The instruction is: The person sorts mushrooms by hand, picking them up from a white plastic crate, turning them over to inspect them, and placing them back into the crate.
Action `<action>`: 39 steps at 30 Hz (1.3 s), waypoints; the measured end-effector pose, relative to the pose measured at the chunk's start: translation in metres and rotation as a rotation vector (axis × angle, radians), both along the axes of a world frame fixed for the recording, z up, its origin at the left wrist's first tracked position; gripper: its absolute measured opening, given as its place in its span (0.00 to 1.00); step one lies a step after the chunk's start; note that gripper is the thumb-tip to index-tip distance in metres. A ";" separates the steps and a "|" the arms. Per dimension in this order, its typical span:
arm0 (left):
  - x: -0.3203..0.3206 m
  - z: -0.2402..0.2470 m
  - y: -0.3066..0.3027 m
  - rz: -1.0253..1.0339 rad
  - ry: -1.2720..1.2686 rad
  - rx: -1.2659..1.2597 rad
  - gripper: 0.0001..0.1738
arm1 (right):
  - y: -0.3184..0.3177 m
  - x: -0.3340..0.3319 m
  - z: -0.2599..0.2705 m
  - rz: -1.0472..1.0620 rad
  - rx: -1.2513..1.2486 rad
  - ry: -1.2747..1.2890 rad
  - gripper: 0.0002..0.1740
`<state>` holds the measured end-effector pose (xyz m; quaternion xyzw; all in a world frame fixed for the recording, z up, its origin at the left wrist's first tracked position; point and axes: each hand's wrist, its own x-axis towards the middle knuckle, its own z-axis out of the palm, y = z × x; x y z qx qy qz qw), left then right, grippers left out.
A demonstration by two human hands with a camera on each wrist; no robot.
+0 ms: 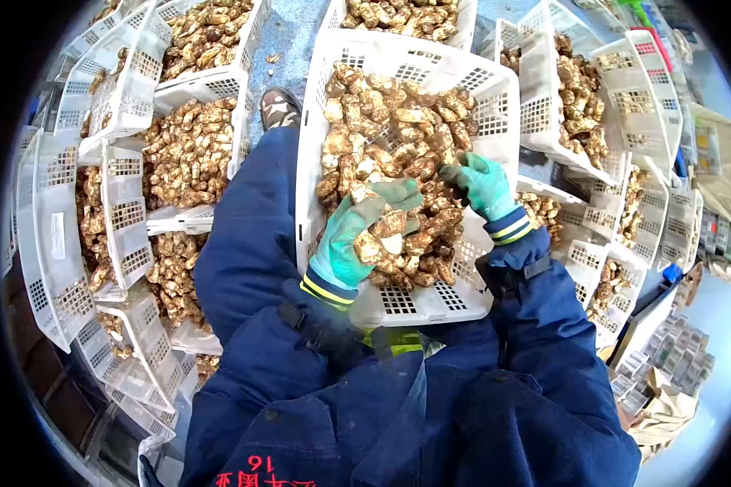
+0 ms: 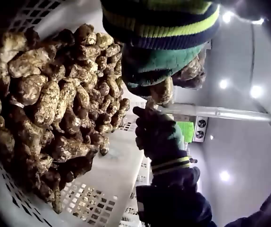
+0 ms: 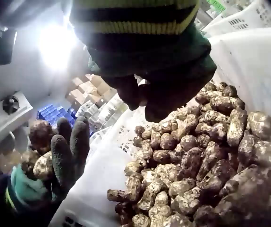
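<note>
Several brown-and-white mushrooms (image 3: 42, 165) lie in my gloved left hand (image 1: 345, 239), whose fingers bend round them at the left side of a crate (image 1: 408, 307). The right wrist view shows this left hand (image 3: 55, 165) from the palm side, at lower left. Across from it, my gloved right hand (image 1: 483, 187) hangs over the crate's right part, fingers bent. In the left wrist view the right hand (image 2: 159, 135) is just below the held mushrooms (image 2: 162, 91). Its fingertips are dark, and whether they pinch anything cannot be told. More mushrooms (image 1: 365, 105) fill the crate under both hands.
White crates of mushrooms (image 1: 188, 154) stand at the left, others (image 1: 581, 105) at the right, and one (image 1: 402, 16) beyond the middle crate. A shoe (image 1: 279, 109) rests on the blue floor (image 1: 288, 40). Grey trays (image 1: 666, 357) are at lower right.
</note>
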<state>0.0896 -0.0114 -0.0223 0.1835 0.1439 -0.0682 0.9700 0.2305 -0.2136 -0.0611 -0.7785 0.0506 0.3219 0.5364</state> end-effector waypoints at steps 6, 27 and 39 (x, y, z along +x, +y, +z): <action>-0.005 -0.006 -0.002 -0.140 0.005 0.067 0.24 | 0.019 0.015 0.049 0.862 -0.346 -0.112 0.20; 0.001 0.023 0.010 -0.261 0.056 0.191 0.20 | 0.078 0.114 -0.083 0.264 -0.355 -0.293 0.26; 0.002 0.019 0.009 -0.243 0.040 0.223 0.21 | 0.117 0.136 -0.126 0.147 -0.303 0.070 0.34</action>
